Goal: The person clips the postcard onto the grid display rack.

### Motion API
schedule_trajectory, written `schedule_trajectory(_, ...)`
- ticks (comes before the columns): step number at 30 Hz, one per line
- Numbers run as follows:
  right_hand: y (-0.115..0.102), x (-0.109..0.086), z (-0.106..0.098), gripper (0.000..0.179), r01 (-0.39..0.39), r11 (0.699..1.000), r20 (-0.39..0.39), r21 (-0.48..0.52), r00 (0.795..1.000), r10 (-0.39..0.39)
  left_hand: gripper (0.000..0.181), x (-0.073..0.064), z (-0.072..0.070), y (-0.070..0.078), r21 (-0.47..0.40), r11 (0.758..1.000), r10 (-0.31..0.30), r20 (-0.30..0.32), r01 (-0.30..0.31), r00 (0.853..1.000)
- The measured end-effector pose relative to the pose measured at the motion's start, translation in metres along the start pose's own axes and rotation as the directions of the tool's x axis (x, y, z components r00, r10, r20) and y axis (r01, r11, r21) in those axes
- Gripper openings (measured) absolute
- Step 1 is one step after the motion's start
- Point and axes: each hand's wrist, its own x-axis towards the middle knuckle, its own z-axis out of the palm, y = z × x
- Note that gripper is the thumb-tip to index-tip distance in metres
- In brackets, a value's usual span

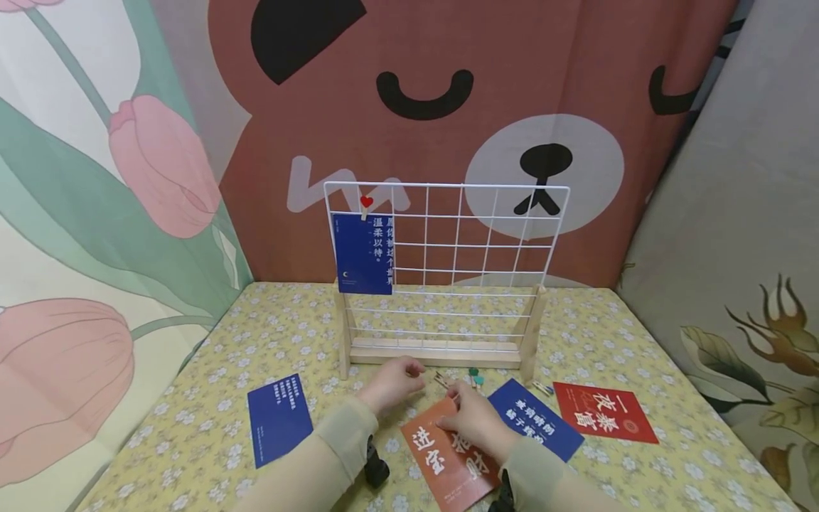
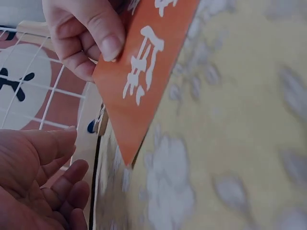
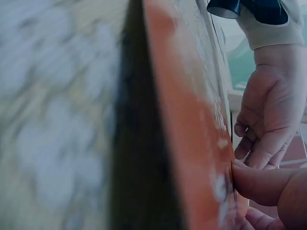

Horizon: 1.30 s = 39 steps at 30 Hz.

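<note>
My right hand [image 1: 476,419] pinches the upper edge of an orange card [image 1: 448,462] with white characters, thumb on its front. In the right wrist view the card [image 3: 180,120] is tilted up off the flowered cloth, with my thumb [image 3: 264,184] at its edge. To the left of the card, my left hand [image 1: 394,384] hovers with fingers loosely bent and nothing in them; the left wrist view shows the same hand [image 2: 38,182] beside the card's corner. A small wooden clip [image 1: 441,380] lies between the hands, close to the right fingertips.
A white wire grid [image 1: 441,216] on a wooden stand [image 1: 435,361] rises behind my hands. A red heart clip [image 1: 366,202] holds a blue card [image 1: 365,256] on it. Green clips [image 1: 475,375], another clip [image 1: 542,388], blue cards [image 1: 279,419] and a red card [image 1: 604,412] lie around.
</note>
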Motion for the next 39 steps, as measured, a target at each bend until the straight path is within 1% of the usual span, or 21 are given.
schedule_trajectory(2, 0.003, -0.002, -0.003, 0.038, -0.009, 0.999, -0.005, 0.031, 1.0, 0.009, 0.022, 0.005, 0.005, 0.001, 0.006, 1.0, -0.003, -0.013, 0.003, 1.0)
schedule_trajectory(4, 0.005, -0.004, -0.004, 0.033, -0.016, 0.998, -0.01, 0.058, 1.0, 0.016, 0.019, 0.01, 0.01, 0.001, 0.005, 1.0, -0.018, -0.033, 0.018, 0.999)
schedule_trajectory(6, 0.007, -0.005, -0.005, 0.031, -0.015, 0.998, -0.024, 0.067, 1.0, 0.017, 0.017, 0.015, 0.015, 0.002, 0.012, 0.999, -0.038, -0.061, 0.038, 0.997)
schedule_trajectory(9, 0.008, -0.006, -0.004, 0.031, -0.01, 0.998, -0.039, 0.069, 0.999, 0.012, 0.016, 0.018, 0.021, 0.005, 0.057, 0.995, -0.077, -0.118, 0.084, 0.99)
schedule_trajectory(12, 0.009, -0.006, -0.003, 0.033, 0.0, 0.998, -0.06, 0.061, 0.998, 0.003, 0.021, 0.02, 0.026, 0.01, 0.129, 0.984, -0.102, -0.173, 0.125, 0.98)
schedule_trajectory(15, 0.009, -0.006, -0.003, 0.033, 0.004, 0.999, -0.074, 0.047, 0.997, 0.0, 0.023, 0.02, 0.03, 0.013, 0.178, 0.972, -0.119, -0.204, 0.156, 0.972)
schedule_trajectory(18, 0.009, -0.006, -0.003, 0.033, 0.007, 0.999, -0.079, 0.038, 0.997, -0.004, 0.023, 0.02, 0.032, 0.014, 0.199, 0.964, -0.131, -0.211, 0.174, 0.969)
schedule_trajectory(23, 0.011, -0.006, -0.001, 0.033, 0.018, 0.999, -0.089, 0.035, 0.996, -0.015, 0.023, 0.019, 0.035, 0.015, 0.211, 0.961, -0.134, -0.204, 0.177, 0.97)
schedule_trajectory(26, 0.01, -0.006, -0.001, 0.033, 0.02, 0.999, -0.092, 0.033, 0.996, -0.017, 0.022, 0.02, 0.036, 0.015, 0.207, 0.962, -0.136, -0.203, 0.178, 0.97)
schedule_trajectory(33, 0.01, -0.005, -0.003, 0.034, -0.01, 0.999, -0.085, 0.036, 0.996, 0.013, 0.017, 0.021, 0.037, 0.014, 0.179, 0.967, -0.145, -0.199, 0.182, 0.969)
schedule_trajectory(36, 0.011, -0.004, -0.004, 0.034, -0.011, 0.999, -0.086, 0.036, 0.996, 0.014, 0.016, 0.02, 0.037, 0.016, 0.174, 0.967, -0.149, -0.2, 0.185, 0.968)
schedule_trajectory(39, 0.012, -0.004, -0.003, 0.034, -0.01, 0.999, -0.087, 0.043, 0.996, 0.014, 0.017, 0.019, 0.037, 0.017, 0.164, 0.963, -0.182, -0.197, 0.215, 0.963)
